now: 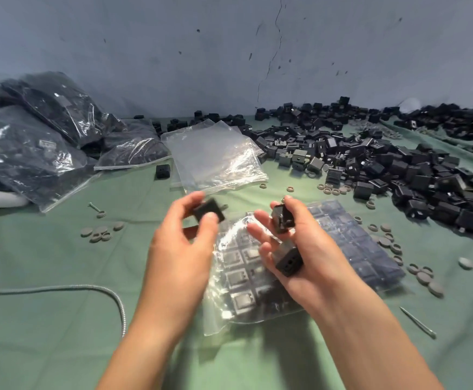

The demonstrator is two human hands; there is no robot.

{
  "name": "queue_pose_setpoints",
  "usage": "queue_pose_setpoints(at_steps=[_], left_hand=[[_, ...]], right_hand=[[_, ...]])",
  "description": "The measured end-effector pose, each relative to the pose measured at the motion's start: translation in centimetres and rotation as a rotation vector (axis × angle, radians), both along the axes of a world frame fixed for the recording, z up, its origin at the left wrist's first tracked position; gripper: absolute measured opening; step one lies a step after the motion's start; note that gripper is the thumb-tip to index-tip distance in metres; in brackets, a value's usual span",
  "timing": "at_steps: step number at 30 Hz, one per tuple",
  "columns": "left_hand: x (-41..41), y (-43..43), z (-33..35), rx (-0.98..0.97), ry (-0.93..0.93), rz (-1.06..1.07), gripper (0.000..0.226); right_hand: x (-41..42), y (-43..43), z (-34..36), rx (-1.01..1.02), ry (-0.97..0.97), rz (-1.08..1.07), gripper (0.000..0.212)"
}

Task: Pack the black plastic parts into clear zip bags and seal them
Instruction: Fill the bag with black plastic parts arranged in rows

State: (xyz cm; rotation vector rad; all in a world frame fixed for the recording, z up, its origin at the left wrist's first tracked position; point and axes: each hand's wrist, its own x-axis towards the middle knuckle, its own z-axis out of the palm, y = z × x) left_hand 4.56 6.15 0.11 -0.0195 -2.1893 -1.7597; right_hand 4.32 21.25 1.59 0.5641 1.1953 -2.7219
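The left hand [181, 249] sits at the centre of the frame, thumb and fingertips curled to pinch one black part [208, 211]. The right hand [316, 257], just beside it, is half curled and holds two more, an upper part [283, 222] against the thumb and a lower part [288, 261] in the palm. Both hands hover over a clear zip bag [246, 288] lying flat on the green-covered table [46, 333], with parts already set inside it in neat rows.

The step in hand looks like feeding these parts into that bag. To do it well, I would pass them one at a time and turn each the same way as its neighbours. Each should slide flat into the next free spot, so the rows stay tight and the zip can close without bulging.

The count is three parts in the hands, one left and two right, and one bag being filled. A stack of empty bags [215, 156] lies above centre; how many it holds I cannot tell. The filled bags [32, 142] at the upper left number at least three. The loose pile of parts [384, 159] across the right side is far too many to count, and small grey caps [100, 233] are scattered around.
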Motion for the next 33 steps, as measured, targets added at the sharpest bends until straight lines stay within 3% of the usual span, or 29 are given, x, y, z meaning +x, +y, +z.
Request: queue_pose_setpoints(at_steps=[3,7,10,17,24,30,33], left_hand=[[-0.1,-2.9,-0.8,0.24,-0.21,0.169,0.02],[0.4,-4.4,-1.0,0.492,-0.356,0.207,0.022],[0.5,-3.9,-0.9,0.511,-0.387,0.188,0.013],[0.2,-3.2,-1.5,0.392,-0.435,0.095,0.019],[0.0,-2.6,-1.5,0.409,-0.399,-0.008,0.047],[-0.9,-1.8,-1.9,0.573,-0.383,-0.168,0.064],[-1.7,-1.2,-2.3,0.516,-0.348,-0.209,0.069]], right_hand=[[0.1,1.1,0.2,-0.014,-0.058,-0.071,0.012],[0.1,2.0,0.3,0.0,-0.087,-0.1,0.01],[0.1,2.2,0.2,0.012,-0.087,-0.109,0.014],[0.1,2.4,0.0,0.024,-0.078,-0.122,0.02],[0.1,3.0,-0.2,0.032,-0.095,-0.139,0.017],[-0.2,3.1,-0.2,0.032,-0.088,-0.131,0.017],[-0.4,3.1,-0.2,0.038,-0.088,-0.127,0.018]])
